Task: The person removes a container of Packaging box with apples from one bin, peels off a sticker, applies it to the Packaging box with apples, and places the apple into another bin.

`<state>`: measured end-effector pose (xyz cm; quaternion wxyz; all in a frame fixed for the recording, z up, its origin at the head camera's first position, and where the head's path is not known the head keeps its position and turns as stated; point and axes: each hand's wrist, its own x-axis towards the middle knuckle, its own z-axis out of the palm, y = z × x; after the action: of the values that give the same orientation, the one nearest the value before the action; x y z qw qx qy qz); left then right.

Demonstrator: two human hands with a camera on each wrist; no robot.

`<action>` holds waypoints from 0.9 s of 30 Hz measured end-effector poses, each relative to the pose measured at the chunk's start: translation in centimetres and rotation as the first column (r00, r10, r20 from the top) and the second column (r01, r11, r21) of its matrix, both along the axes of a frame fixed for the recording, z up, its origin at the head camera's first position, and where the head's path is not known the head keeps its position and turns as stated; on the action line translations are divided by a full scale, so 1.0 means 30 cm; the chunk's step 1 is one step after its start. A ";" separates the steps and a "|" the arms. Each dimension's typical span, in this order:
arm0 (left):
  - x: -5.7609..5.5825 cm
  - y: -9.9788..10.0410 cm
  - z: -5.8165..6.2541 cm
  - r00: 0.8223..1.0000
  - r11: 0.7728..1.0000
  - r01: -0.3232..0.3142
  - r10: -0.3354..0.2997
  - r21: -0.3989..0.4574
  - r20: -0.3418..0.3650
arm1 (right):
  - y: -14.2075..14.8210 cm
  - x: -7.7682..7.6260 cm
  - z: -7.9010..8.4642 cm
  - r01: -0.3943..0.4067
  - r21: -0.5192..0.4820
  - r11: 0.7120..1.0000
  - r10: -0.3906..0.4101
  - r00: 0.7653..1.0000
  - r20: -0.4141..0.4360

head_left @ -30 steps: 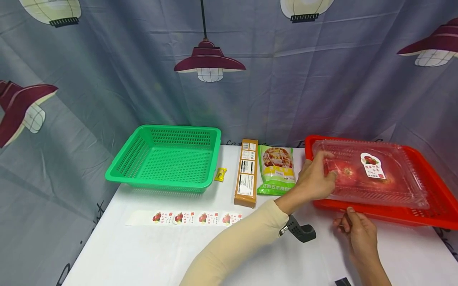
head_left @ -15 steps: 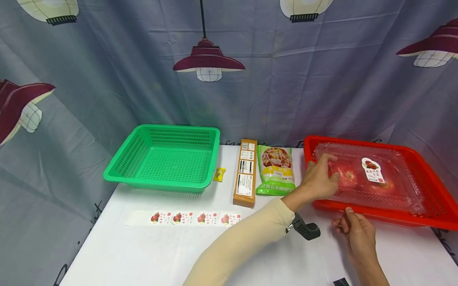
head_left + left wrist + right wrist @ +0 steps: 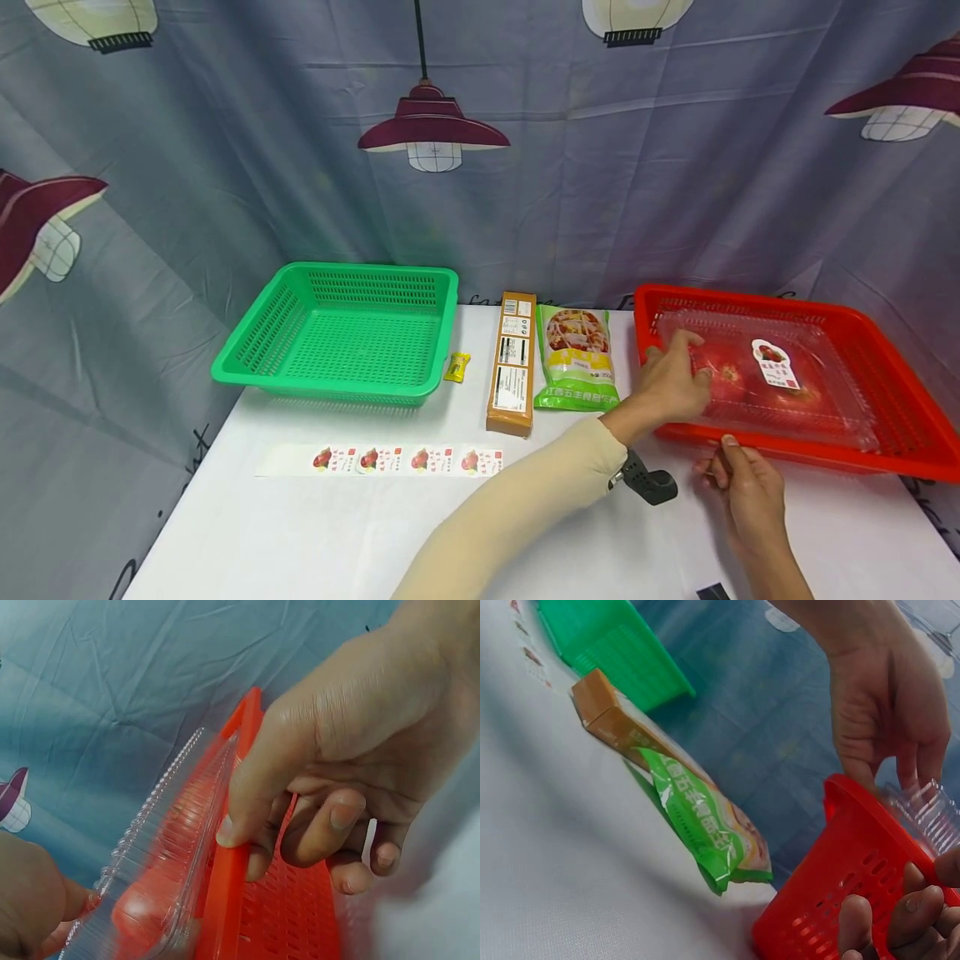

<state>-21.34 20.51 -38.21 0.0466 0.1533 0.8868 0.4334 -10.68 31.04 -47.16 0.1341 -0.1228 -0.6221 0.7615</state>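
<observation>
A clear plastic box [image 3: 813,354] with round red fruits inside and a white label on its lid lies in the red basket [image 3: 900,367]. My left hand [image 3: 667,383] holds the box by its left end, thumb and fingers at the ridged edge. In the left wrist view, that hand [image 3: 30,900] shows only partly beside the box [image 3: 161,847]. Thumb over and fingers curled below, my right hand [image 3: 337,735] pinches the front rim of the basket [image 3: 225,900]. Its fingers [image 3: 915,915] also show against the basket in the right wrist view.
To the left of the basket lie a green food bag [image 3: 577,358] and a long brown carton [image 3: 513,362]. A small yellow packet [image 3: 457,367] sits next to a green basket [image 3: 360,342]. A strip of fruit stickers [image 3: 382,460] lies in front on the white table [image 3: 337,533].
The plastic box has sunk lower into the red basket, and my left hand has shifted slightly with it. My right hand keeps its hold on the rim.
</observation>
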 end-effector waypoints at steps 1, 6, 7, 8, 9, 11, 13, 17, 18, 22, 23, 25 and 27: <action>0.000 0.006 -0.002 1.000 1.000 -0.006 0.006 -0.009 0.001 | 0.000 0.001 0.000 0.002 -0.001 1.000 -0.002 1.000 -0.002; -0.003 0.031 -0.016 1.000 0.998 -0.030 0.030 -0.063 -0.008 | -0.007 0.006 -0.004 -0.001 -0.014 1.000 0.000 1.000 -0.022; -0.004 0.035 -0.019 0.999 0.997 -0.031 0.031 -0.075 -0.009 | -0.010 0.007 -0.005 0.001 -0.012 1.000 -0.002 1.000 -0.023; -0.005 0.038 -0.021 0.999 0.996 -0.032 0.031 -0.088 -0.011 | -0.011 0.007 -0.005 0.002 -0.009 1.000 -0.003 1.000 -0.024; -0.005 0.041 -0.024 0.999 0.994 -0.033 0.031 -0.102 -0.013 | -0.013 0.008 -0.005 0.004 -0.005 1.000 -0.004 1.000 -0.024; -0.007 0.049 -0.028 0.999 0.992 -0.031 0.030 -0.123 -0.016 | -0.016 0.009 -0.005 0.004 -0.002 1.000 -0.004 0.999 -0.032; -0.007 0.057 -0.033 0.999 0.989 -0.026 0.022 -0.149 -0.029 | -0.018 0.009 -0.006 0.000 -0.009 1.000 -0.001 0.999 -0.051; -0.009 0.072 -0.036 0.999 0.982 -0.033 0.025 -0.184 -0.046 | -0.020 0.009 -0.008 -0.006 -0.034 0.999 0.003 0.996 -0.089; -0.009 0.075 -0.035 0.999 0.981 -0.035 0.026 -0.192 -0.046 | -0.020 0.009 -0.008 -0.003 -0.036 0.999 0.000 0.996 -0.091; -0.011 0.086 -0.032 0.999 0.977 -0.043 0.041 -0.208 -0.013 | -0.018 0.009 -0.008 0.013 -0.037 0.999 -0.016 0.996 -0.086; -0.012 0.087 -0.031 0.999 0.975 -0.043 0.044 -0.216 -0.002 | -0.018 0.009 -0.008 0.016 -0.035 0.999 -0.019 0.996 -0.084; -0.016 0.088 -0.027 0.999 0.971 -0.037 0.042 -0.235 0.016 | -0.019 0.007 -0.009 0.023 -0.038 0.999 -0.026 0.996 -0.080; -0.022 0.086 -0.024 0.999 0.967 -0.024 0.034 -0.255 0.032 | -0.021 0.006 -0.009 0.026 -0.038 0.999 -0.029 0.997 -0.078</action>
<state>-22.00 23.08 -38.93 0.0757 0.1250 0.9363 0.3193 -10.50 30.41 -47.42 0.1665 -0.1040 -0.6006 0.7751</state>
